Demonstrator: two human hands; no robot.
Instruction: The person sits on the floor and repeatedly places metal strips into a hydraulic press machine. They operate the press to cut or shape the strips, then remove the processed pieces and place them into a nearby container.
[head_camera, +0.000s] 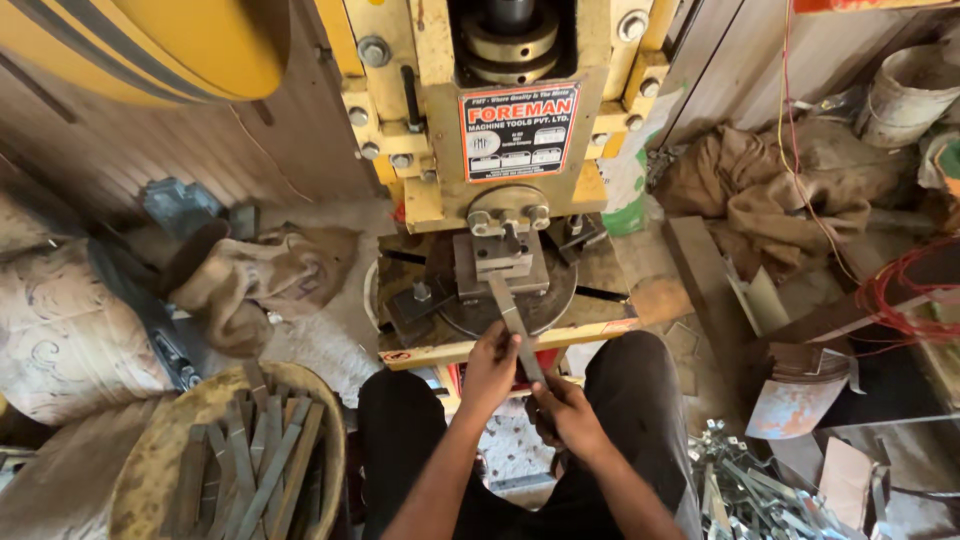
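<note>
Strips (255, 455) in basket (150, 450) at left, press (480, 130) ahead, parts pile (750, 490) at right.

Metal workshop (yellow press machine (500, 150), scrap strips (755, 490)).

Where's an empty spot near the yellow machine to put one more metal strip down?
Little bare room. The press bed shows a free patch right of the round die plate, and bare floor lies beside the brown sacking. Crowded: the basket full of strips, the scrap pile, and the die, where both hands hold a strip.
</note>
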